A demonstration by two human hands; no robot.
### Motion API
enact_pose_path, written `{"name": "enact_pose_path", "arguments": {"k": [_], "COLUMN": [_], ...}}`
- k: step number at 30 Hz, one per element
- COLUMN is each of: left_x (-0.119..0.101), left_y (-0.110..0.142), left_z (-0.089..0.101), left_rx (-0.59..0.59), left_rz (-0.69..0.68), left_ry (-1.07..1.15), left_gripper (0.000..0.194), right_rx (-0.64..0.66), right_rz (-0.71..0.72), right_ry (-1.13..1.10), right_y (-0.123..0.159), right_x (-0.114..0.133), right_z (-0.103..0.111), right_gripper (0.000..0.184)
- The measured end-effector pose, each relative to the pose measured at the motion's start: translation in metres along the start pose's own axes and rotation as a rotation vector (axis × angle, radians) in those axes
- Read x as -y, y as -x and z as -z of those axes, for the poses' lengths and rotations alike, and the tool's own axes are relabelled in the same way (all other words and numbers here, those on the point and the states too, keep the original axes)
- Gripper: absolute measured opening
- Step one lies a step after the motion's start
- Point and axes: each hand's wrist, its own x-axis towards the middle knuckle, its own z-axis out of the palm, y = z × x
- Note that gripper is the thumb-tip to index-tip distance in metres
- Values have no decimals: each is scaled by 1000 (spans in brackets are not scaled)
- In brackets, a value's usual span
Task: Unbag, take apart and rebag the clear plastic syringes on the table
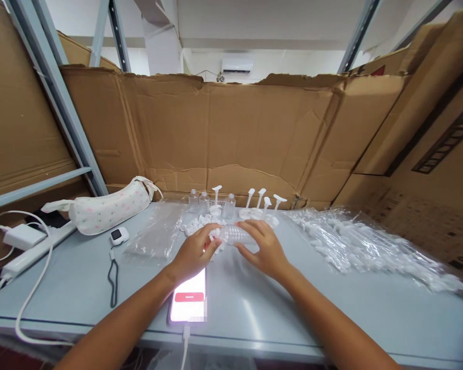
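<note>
A small clear plastic bottle (233, 234) lies on its side between my two hands, just above the grey table (254, 303). My left hand (195, 253) pinches its left end, where a white cap sits. My right hand (264, 247) curls over the bottle's body. Behind the hands lies a heap of small white caps (196, 224). Three upright clear bottles (204, 202) and several white pump parts (260, 205) stand near the cardboard wall.
A lit phone (188, 302) lies under my left wrist, its cable running off the front edge. A pile of clear bagged parts (358, 241) covers the right side. A flowered pouch (106, 210), empty plastic bags (158, 234), a small white device (119, 236) and a charger (21, 236) lie at left.
</note>
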Motion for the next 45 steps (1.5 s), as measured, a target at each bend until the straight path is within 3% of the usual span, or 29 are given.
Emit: {"name": "enact_pose_path", "arguments": {"k": [4, 10, 12, 15, 20, 23, 27, 29, 34, 37, 39, 41, 45], "left_x": [6, 3, 0, -3, -1, -1, -6, -9, -15, -17, -17, -15, -9], "left_y": [-3, -6, -5, -2, 0, -1, -1, -1, -3, -5, -4, -4, -5], "left_z": [4, -3, -5, -5, -4, -4, -3, -3, -2, 0, 0, -1, -10], "left_rx": [-41, 192, 208, 97, -55, -21, 110, 177, 388, 425, 354, 257, 195], "left_rz": [-117, 218, 253, 181, 23, 12, 53, 83, 249, 319, 258, 132, -147], "left_ry": [-201, 339, 386, 254, -167, -276, -290, -177, 482, 598, 446, 152, -355], "left_gripper": [31, 55, 59, 46, 25, 21, 25, 32, 55, 58, 57, 49, 24], "right_rx": [75, -130, -176, -154, 59, 108, 50, -28, -203, -334, -401, -387, -104], "right_rz": [-15, 198, 214, 142, 107, 148, 199, 228, 168, 78, -27, -119, -327], "right_ry": [-111, 179, 215, 207, 92, 103, 208, 280, 352, 421, 449, 396, 79], "right_y": [1, 0, 0, -1, -1, -3, -3, -1, 5, 3, 0, -6, -21], "right_x": [1, 2, 1, -3, -12, -15, -14, -13, -14, -19, -22, -24, -30], "right_z": [1, 0, 1, 2, 7, 10, 10, 7, 5, 10, 14, 15, 0], "right_gripper": [43, 40, 39, 35, 34, 32, 31, 32, 30, 26, 23, 27, 38]}}
